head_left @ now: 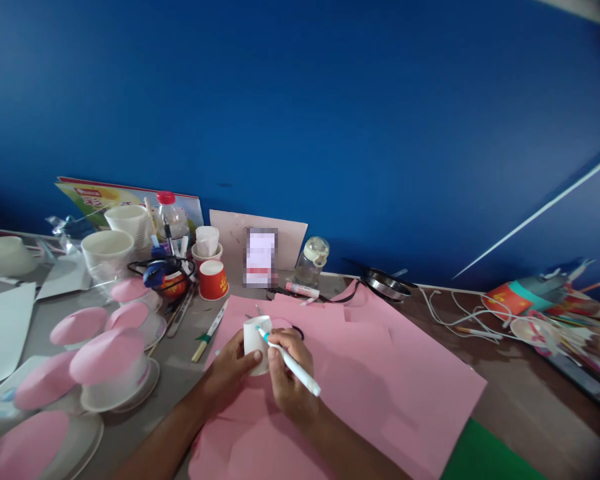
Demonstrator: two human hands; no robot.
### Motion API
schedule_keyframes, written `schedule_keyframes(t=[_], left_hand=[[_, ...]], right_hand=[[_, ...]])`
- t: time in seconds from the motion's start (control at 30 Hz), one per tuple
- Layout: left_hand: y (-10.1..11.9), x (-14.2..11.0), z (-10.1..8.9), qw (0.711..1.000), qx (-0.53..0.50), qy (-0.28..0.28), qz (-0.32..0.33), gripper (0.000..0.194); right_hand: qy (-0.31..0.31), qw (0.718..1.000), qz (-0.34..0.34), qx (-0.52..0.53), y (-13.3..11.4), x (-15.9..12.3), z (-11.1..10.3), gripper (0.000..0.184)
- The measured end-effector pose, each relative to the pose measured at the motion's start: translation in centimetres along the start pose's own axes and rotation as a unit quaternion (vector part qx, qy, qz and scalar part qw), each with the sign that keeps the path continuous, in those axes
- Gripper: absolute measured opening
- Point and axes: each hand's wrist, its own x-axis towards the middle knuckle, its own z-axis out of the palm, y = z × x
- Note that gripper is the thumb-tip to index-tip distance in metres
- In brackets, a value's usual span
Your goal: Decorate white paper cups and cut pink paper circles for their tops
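My left hand is wrapped round a small white paper cup, thumb across its front. In my right hand is a white marker with a teal tip end, its tip at the cup's side near the rim. Whether a mark shows under the tip is too small to tell. Below both hands lies a large sheet of pink paper. A pair of scissors, partly hidden behind the cup and my right hand, shows a dark handle loop.
Pink-topped paper cups stand at the left. A red paper cup, a phone, a glass bottle and a tape roll line the back. White cables and green paper lie at right.
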Motion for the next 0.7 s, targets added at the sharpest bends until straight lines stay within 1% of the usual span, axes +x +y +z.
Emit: schedule_keyframes(t=[0.13, 0.3, 0.57, 0.7], left_hand=[[0.11, -0.04, 0.17, 1.0, -0.002, 0.002, -0.004, 0.049], [0.14, -0.02, 0.23, 1.0, -0.001, 0.001, -0.007, 0.05], [0.02, 0.06, 0.12, 1.0, 0.004, 0.004, -0.003, 0.055], [0.15, 0.01, 0.22, 1.0, 0.005, 0.004, -0.004, 0.054]], right_hand=[[0.007, 1.0, 0.007, 0.006, 0.05, 0.06, -0.1, 0.014], [0.01, 0.999, 0.038, 0.009, 0.2, 0.04, -0.12, 0.013], [0.045, 0.994, 0.093, 0.028, 0.52, -0.11, 0.22, 0.015], [0.029, 0.994, 0.093, 0.041, 0.61, -0.29, 0.19, 0.015]])
